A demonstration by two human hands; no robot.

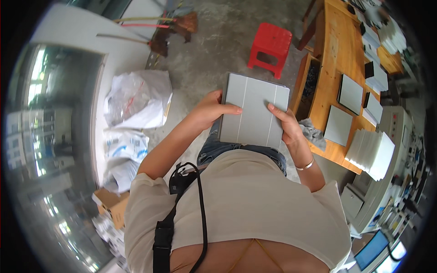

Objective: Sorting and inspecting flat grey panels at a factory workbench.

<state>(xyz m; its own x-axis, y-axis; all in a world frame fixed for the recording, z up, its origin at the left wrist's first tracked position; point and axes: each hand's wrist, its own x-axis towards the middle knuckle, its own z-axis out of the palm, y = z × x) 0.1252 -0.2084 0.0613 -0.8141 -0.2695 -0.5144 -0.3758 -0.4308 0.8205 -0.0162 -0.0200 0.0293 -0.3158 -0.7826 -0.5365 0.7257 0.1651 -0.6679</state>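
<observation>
Between my two hands is a flat grey rectangular cover (257,123), with pale lines running down it and a dark edge along its left side. My left hand (216,108) grips its left edge, thumb lying on the top face and fingers hidden beneath. On the opposite edge my right hand (287,123) holds it the same way, thumb on top. The cover is held in front of my waist, above my jeans. Whether it is a folder, a case or a book cover I cannot tell.
To the right, a wooden table (334,50) bears similar flat panels (350,93) and a stack of white sheets (371,152). A red stool (271,43) stands ahead. Brooms (159,43) lean by the left wall, near white sacks (136,100) and a cardboard box (111,204).
</observation>
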